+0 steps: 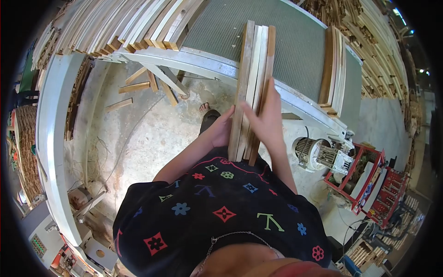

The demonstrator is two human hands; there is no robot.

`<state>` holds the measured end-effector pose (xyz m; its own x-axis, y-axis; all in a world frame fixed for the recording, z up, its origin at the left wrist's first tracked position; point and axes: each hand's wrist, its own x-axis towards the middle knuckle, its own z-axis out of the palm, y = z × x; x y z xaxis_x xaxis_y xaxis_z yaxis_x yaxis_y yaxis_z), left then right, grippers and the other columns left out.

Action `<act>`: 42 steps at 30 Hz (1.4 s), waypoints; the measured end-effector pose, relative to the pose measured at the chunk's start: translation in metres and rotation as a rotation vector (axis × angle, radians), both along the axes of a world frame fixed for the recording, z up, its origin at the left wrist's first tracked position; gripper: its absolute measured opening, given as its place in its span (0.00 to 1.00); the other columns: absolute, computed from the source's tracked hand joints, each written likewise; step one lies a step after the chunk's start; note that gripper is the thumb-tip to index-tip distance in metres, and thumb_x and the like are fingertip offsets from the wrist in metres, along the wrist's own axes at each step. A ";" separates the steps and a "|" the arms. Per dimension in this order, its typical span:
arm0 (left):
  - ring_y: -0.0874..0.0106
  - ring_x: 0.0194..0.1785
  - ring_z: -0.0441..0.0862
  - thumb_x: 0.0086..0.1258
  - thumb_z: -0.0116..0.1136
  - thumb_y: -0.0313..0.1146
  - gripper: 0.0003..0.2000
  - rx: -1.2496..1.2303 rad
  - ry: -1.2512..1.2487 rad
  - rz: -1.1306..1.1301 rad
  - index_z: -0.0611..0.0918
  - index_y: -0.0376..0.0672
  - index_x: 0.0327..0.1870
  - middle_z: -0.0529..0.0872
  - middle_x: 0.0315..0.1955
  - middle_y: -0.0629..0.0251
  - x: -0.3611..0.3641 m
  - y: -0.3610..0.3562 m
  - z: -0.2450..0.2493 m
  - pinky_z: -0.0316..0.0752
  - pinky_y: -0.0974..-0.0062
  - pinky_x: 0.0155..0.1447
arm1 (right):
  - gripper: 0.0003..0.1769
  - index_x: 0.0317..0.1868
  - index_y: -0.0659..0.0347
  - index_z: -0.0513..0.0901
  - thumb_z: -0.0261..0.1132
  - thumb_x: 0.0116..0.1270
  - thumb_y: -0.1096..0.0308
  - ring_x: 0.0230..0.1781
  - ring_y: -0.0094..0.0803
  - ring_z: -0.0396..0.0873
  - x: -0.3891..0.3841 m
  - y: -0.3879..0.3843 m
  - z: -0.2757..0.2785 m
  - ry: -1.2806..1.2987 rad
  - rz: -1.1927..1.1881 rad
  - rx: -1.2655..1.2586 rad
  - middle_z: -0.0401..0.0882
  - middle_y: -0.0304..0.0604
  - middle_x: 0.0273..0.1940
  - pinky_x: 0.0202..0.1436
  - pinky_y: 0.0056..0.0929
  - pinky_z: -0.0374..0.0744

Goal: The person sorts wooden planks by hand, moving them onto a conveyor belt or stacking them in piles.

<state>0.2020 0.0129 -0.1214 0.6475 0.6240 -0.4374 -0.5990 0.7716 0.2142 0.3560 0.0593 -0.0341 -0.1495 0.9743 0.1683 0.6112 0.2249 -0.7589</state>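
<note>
Several wooden slats [252, 69] stand side by side in a bundle in front of my body. Their far ends lie over the green ribbed conveyor belt [217, 27], and their near ends reach my shirt. My left hand [224, 125] presses on the bundle's left side, its fingers partly hidden by the wood. On the right side, my right hand [268, 117] holds the slats, with the thumb lying across the top and the fingers stretched along the outer slat.
A long row of slats [152, 23] rests on the belt's left part, and a smaller stack [333, 69] on its right. Loose offcuts [134, 87] lie on the concrete floor. An electric motor [310, 152] and a red-framed machine [369, 180] stand at right. A pale metal beam [51, 152] runs along the left.
</note>
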 end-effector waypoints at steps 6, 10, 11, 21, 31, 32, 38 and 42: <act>0.60 0.70 0.71 0.73 0.40 0.69 0.43 0.032 -0.016 0.011 0.60 0.44 0.78 0.70 0.71 0.56 -0.005 0.012 0.006 0.68 0.55 0.71 | 0.59 0.76 0.70 0.51 0.73 0.56 0.45 0.63 0.67 0.64 -0.029 0.019 0.002 -0.214 -0.007 0.028 0.60 0.74 0.66 0.65 0.58 0.66; 0.62 0.71 0.71 0.70 0.35 0.74 0.45 0.019 -0.043 0.072 0.59 0.47 0.79 0.70 0.71 0.57 0.006 0.020 0.008 0.68 0.56 0.71 | 0.51 0.72 0.66 0.63 0.71 0.58 0.40 0.65 0.61 0.65 -0.031 0.043 0.013 -0.404 0.103 0.298 0.61 0.67 0.68 0.68 0.59 0.61; 0.62 0.68 0.74 0.69 0.33 0.76 0.45 0.056 0.047 0.103 0.60 0.50 0.78 0.72 0.69 0.56 0.009 0.019 0.011 0.71 0.57 0.69 | 0.49 0.70 0.65 0.67 0.70 0.58 0.39 0.66 0.59 0.64 -0.027 0.059 0.022 -0.440 0.208 0.405 0.62 0.64 0.68 0.69 0.59 0.61; 0.60 0.55 0.82 0.71 0.33 0.74 0.43 -0.112 0.093 0.105 0.70 0.39 0.68 0.81 0.54 0.52 0.034 -0.005 -0.071 0.81 0.58 0.56 | 0.41 0.46 0.62 0.84 0.76 0.40 0.36 0.35 0.45 0.86 -0.088 0.105 0.044 -1.147 1.748 0.049 0.88 0.41 0.32 0.63 0.43 0.72; 0.52 0.62 0.77 0.65 0.40 0.77 0.49 -0.066 -0.466 0.271 0.65 0.38 0.72 0.76 0.60 0.45 0.041 -0.032 -0.125 0.72 0.52 0.66 | 0.40 0.51 0.59 0.76 0.74 0.49 0.37 0.38 0.44 0.85 -0.077 0.090 0.070 -1.138 1.563 0.195 0.84 0.45 0.33 0.50 0.37 0.75; 0.52 0.63 0.76 0.64 0.41 0.78 0.51 -0.047 -0.514 0.238 0.64 0.38 0.73 0.76 0.61 0.45 0.046 -0.027 -0.125 0.71 0.51 0.67 | 0.37 0.50 0.59 0.75 0.73 0.51 0.38 0.38 0.43 0.85 -0.069 0.087 0.086 -1.108 1.354 0.281 0.84 0.44 0.33 0.49 0.38 0.76; 0.59 0.59 0.78 0.64 0.48 0.74 0.48 0.105 -0.354 -0.084 0.65 0.37 0.72 0.80 0.49 0.54 0.057 -0.017 -0.038 0.74 0.61 0.64 | 0.38 0.54 0.63 0.75 0.70 0.58 0.38 0.37 0.44 0.85 0.011 0.096 0.143 -0.391 0.449 -0.250 0.84 0.51 0.35 0.47 0.39 0.80; 0.60 0.59 0.77 0.63 0.45 0.76 0.47 0.117 -0.255 0.033 0.66 0.44 0.72 0.80 0.49 0.57 0.068 -0.017 -0.076 0.73 0.59 0.66 | 0.43 0.62 0.69 0.72 0.66 0.64 0.36 0.41 0.37 0.83 0.047 0.093 0.076 0.111 0.024 -0.379 0.83 0.51 0.40 0.50 0.33 0.80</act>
